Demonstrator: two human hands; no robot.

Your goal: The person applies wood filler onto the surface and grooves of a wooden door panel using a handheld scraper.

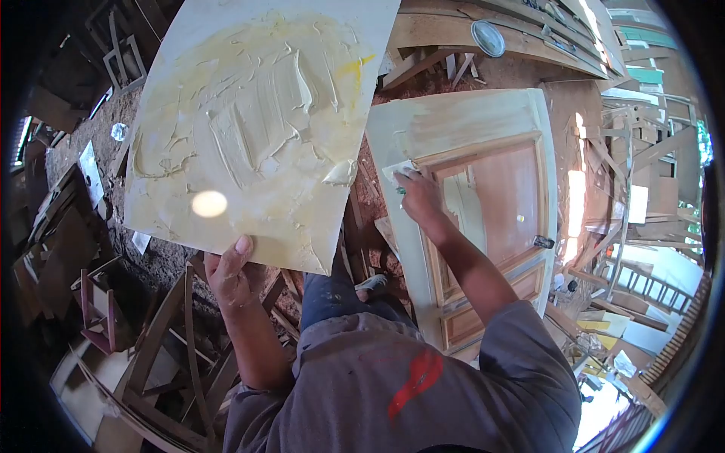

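My left hand (232, 278) grips the lower edge of a large pale board (162, 204), thumb on top. Thick cream putty (257, 121) is smeared across the board in ridges, with a yellow streak near its right edge. Out to the right, my right hand (419, 198) is closed around a putty spreader (400, 171), whose blade is mostly hidden by the fingers and cream putty. The spreader is at the upper left part of a panelled wooden door (498, 196). Pale filler coats the door's outer frame and part of the inner panel.
A wooden workbench (445, 32) with a round lid (488, 38) on it stands beyond the door. Wooden frames and chair parts (162, 355) crowd the left side. A dark can-like object (543, 241) sits at the door's right edge. Stacked timber lies far right.
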